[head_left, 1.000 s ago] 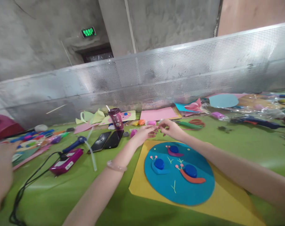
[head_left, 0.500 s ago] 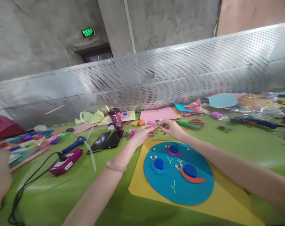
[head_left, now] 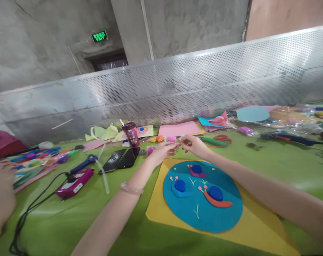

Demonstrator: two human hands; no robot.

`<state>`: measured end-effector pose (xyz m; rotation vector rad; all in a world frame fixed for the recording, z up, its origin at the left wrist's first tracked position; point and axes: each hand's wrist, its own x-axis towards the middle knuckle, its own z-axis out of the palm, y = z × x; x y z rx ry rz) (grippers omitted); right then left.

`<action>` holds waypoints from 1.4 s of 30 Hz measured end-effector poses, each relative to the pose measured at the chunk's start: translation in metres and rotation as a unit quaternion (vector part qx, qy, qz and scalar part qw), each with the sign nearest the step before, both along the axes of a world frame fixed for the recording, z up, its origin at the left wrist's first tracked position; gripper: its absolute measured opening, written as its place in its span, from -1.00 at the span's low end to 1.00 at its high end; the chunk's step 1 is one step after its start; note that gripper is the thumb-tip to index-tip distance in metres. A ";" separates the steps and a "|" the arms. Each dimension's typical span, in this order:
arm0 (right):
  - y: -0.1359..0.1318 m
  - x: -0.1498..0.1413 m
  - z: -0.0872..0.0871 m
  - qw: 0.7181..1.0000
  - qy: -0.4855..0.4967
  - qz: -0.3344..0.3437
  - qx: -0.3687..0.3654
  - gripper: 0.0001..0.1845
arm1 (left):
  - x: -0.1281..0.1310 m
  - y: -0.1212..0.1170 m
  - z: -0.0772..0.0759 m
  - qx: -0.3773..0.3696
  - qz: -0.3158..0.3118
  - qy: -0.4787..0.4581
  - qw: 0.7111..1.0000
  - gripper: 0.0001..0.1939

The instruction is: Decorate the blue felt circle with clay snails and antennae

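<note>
My left hand (head_left: 165,151) and my right hand (head_left: 192,145) meet at the fingertips, above the far edge of a yellow sheet (head_left: 158,206). Both are pinched; whatever lies between the fingers is too small to make out. Below them, a blue paper circle (head_left: 183,213) rests on the yellow sheet. On it are three snail shapes with blue bottle-cap shells: an orange snail (head_left: 220,203), a blue snail (head_left: 177,192) and a purple snail (head_left: 199,174). Thin light-green sprigs (head_left: 196,211) and small pale dots lie among them.
Left are a glue gun (head_left: 83,164), a purple power strip (head_left: 74,183) with black cable, two phones (head_left: 128,159) and a lidded cup (head_left: 131,135). Scissors (head_left: 222,140) and another glue gun (head_left: 292,137) lie right. Another person's arm (head_left: 1,199) enters at left. A perforated metal panel (head_left: 177,85) stands behind.
My hands stay almost still, pinched together above the yellow sheet. The other person's arm at the left edge has shifted slightly to the right and shows more.
</note>
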<state>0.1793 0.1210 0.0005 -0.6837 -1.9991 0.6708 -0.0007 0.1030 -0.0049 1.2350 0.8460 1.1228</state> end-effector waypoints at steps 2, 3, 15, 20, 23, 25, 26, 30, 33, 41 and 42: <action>-0.001 0.000 0.001 1.000 0.000 0.001 0.001 -0.85 | 0.001 -0.001 0.001 -0.002 0.002 0.001 1.000 -0.93; -0.002 0.000 0.002 1.000 0.000 0.000 0.002 -0.83 | 0.001 -0.001 0.001 -0.003 0.002 0.001 1.000 -0.93; -0.003 0.000 0.003 1.000 -0.004 -0.007 -0.012 -0.81 | 0.001 0.000 0.005 -0.016 0.043 -0.029 0.999 -0.92; -0.003 0.000 0.002 1.000 -0.017 -0.007 -0.004 -0.82 | 0.003 -0.003 0.007 -0.021 0.054 -0.045 0.997 -0.94; -0.004 0.000 0.002 0.998 -0.056 0.013 0.005 -0.84 | 0.004 -0.004 0.008 -0.022 0.060 -0.049 0.997 -0.97; -0.005 0.000 0.003 0.996 -0.089 0.028 0.008 -0.82 | 0.003 -0.004 0.008 -0.017 0.070 -0.051 0.996 -0.98; -0.006 0.000 0.004 0.994 -0.103 0.032 0.009 -0.81 | 0.003 -0.004 0.009 -0.015 0.078 -0.050 0.996 -0.98; -0.011 -0.002 0.005 0.989 -0.143 0.037 0.027 -0.82 | 0.001 -0.002 0.008 -0.024 0.106 -0.035 0.993 -0.98; -0.020 -0.005 0.006 0.979 -0.183 0.079 0.026 -0.86 | 0.000 -0.001 0.007 -0.035 0.120 -0.019 0.992 -0.98; -0.035 -0.011 0.008 0.962 -0.242 0.125 0.021 -0.89 | -0.002 -0.001 0.004 -0.023 0.108 -0.013 0.994 -0.97; -0.034 -0.011 0.008 0.961 -0.244 0.125 0.022 -0.89 | -0.002 -0.001 0.004 -0.023 0.107 -0.013 0.994 -0.97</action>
